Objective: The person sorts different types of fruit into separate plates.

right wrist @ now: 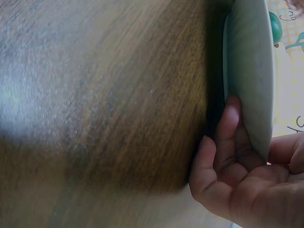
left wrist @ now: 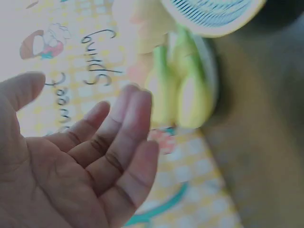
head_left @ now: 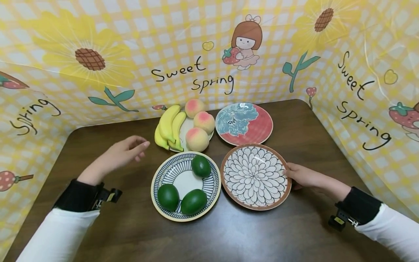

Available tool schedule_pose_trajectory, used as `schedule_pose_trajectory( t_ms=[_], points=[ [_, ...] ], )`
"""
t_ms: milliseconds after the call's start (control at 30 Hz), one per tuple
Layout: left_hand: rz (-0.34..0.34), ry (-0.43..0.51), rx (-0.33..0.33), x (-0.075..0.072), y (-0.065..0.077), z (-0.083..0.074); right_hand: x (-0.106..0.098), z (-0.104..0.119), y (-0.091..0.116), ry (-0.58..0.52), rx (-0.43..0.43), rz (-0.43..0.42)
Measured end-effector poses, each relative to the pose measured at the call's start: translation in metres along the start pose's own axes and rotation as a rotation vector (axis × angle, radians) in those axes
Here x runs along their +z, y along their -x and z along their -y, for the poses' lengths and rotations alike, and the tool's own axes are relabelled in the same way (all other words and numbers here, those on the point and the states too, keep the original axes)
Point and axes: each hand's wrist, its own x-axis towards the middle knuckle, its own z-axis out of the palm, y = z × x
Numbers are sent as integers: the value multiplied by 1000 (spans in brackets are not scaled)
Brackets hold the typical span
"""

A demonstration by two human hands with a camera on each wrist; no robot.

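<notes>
My right hand (head_left: 306,176) grips the right rim of a brown-edged plate (head_left: 255,176) with a white petal pattern. In the right wrist view, fingers (right wrist: 230,118) curl under the pale underside of that plate (right wrist: 251,71), the thumb on its other side. My left hand (head_left: 126,153) hovers left of the bananas (head_left: 170,125) with loosely bent fingers, holding nothing. Its palm (left wrist: 52,175) shows in the left wrist view. Left of the brown-edged plate is a blue-patterned plate (head_left: 183,182) bearing dark green oval fruits, possibly avocados (head_left: 194,202).
Behind the blue-patterned plate, a pale plate (head_left: 186,129) carries the bananas and peaches (head_left: 197,139). A red plate with a blue flower (head_left: 258,127) lies at the back right. Yellow checked cloth (head_left: 137,47) stands around the brown table (head_left: 124,225).
</notes>
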Motion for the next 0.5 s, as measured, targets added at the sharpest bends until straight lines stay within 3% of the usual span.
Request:
schedule_pose_trajectory(
  t_ms=[100, 200, 500],
  points=[
    [-38, -96, 34, -10, -9, -19, 0, 0, 0, -11, 3, 9],
    [-58, -127, 71, -15, -18, -37, -1, 0, -1, -16, 8, 15],
    [-100, -140, 199, -2, -47, -70, -1, 0, 1, -7, 20, 5]
  ],
)
